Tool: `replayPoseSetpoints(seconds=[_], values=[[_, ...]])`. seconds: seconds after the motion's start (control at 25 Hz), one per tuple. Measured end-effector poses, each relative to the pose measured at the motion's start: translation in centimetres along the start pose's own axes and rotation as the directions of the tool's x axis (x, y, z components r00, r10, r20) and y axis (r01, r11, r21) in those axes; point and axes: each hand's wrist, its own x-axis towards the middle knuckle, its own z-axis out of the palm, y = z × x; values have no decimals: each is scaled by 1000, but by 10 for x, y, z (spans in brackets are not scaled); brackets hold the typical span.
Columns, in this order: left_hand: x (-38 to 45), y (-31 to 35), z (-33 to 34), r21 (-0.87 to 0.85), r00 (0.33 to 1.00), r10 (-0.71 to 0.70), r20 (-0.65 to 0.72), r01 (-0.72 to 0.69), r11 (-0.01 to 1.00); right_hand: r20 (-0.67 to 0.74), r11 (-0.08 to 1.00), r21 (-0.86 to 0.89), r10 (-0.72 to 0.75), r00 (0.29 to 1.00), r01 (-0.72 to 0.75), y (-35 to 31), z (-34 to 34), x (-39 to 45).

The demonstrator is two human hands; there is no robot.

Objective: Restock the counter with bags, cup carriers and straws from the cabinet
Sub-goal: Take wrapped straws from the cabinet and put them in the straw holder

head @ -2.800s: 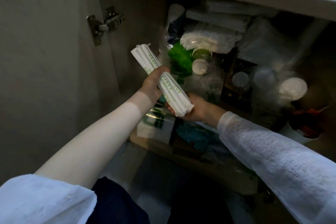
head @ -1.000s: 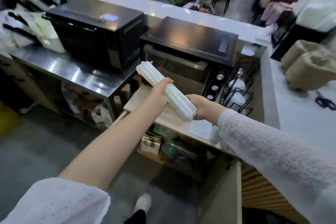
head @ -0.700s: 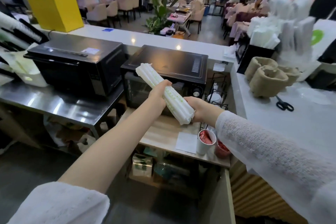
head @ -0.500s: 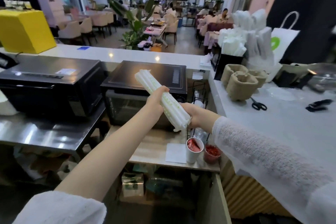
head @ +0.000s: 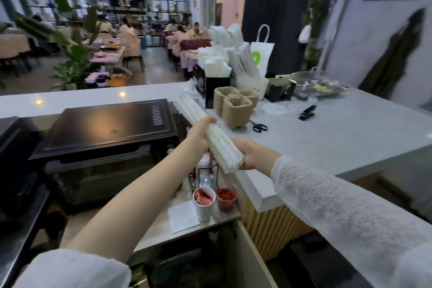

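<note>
Both my hands hold a bundle of white paper-wrapped straws (head: 217, 141) with green print, slanting from upper left to lower right. My left hand (head: 198, 132) grips it around the middle. My right hand (head: 249, 153) grips its near end. The bundle hangs over the left edge of the grey counter (head: 327, 138). On the counter stand brown pulp cup carriers (head: 236, 106), a holder full of wrapped straws and napkins (head: 224, 58), and a white paper bag (head: 263, 54) with a green logo.
Black scissors (head: 258, 127) and a black stapler (head: 307, 112) lie on the counter. A black oven (head: 105, 138) sits to the left. Two cups with red contents (head: 214, 199) stand on the low shelf. An open cabinet door (head: 250, 259) is below. People sit in the dining area beyond.
I have risen from the cabinet with the straw bundle in both hands. The view swung up and right, so the counter with carriers and bag now lies ahead.
</note>
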Motion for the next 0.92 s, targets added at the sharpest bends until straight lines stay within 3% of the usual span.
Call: replayPoseSetpoints(seconds=[0.36, 0.6, 0.76, 0.92], values=[[1, -69, 158, 123, 979, -75, 189, 52, 991, -204, 989, 114, -67, 977, 92, -16, -153, -71], [7, -122, 261, 92, 979, -108, 171, 93, 991, -204, 986, 149, -40, 978, 72, -36, -260, -113], [9, -154, 324, 84, 975, -140, 172, 127, 988, -246, 995, 85, -37, 968, 60, -50, -329, -129], [23, -174, 367, 115, 970, -158, 187, 139, 984, -247, 984, 165, -26, 969, 68, -55, -377, -128]])
